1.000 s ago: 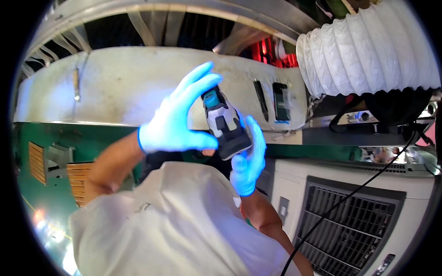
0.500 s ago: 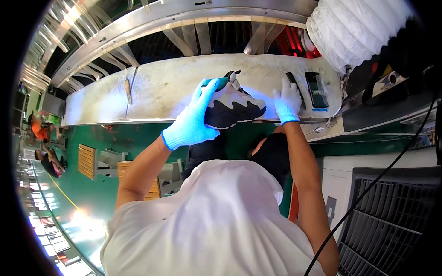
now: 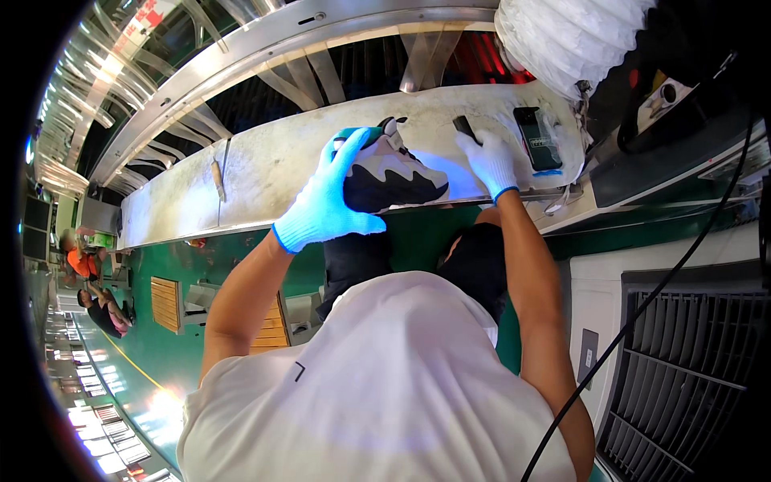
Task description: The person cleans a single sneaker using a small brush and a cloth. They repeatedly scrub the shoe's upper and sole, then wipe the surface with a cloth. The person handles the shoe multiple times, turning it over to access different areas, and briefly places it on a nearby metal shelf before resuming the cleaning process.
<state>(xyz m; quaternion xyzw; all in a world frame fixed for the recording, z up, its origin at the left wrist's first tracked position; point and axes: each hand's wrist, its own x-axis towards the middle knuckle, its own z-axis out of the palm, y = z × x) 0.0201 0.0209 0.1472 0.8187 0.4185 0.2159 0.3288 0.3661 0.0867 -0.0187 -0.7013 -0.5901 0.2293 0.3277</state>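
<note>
A grey, white and black chunky sneaker (image 3: 393, 177) with a teal collar is held up at the front edge of the bench, its toe to the right. My left hand (image 3: 321, 201), in a knitted glove lit bright blue, grips its heel end, fingers over the collar and thumb stretched low near the sole. My right hand (image 3: 490, 165), in a white glove, is closed round a short dark bar-shaped tool (image 3: 465, 127). The tool's far end sticks out past the fingers; the rest is hidden. Blue-violet light falls on the bench between shoe and right hand.
A dark phone-like device (image 3: 536, 138) in clear plastic lies on the worn pale bench (image 3: 273, 153), right of my right hand. Farther left lies a thin wooden-handled tool (image 3: 218, 181). A white flexible duct (image 3: 574, 44) hangs at upper right. A black cable (image 3: 642, 313) crosses the right side.
My right hand has closed on the dark tool, lifted it and brought it left toward the sneaker. My left hand still holds the sneaker. The whole view has shifted slightly.
</note>
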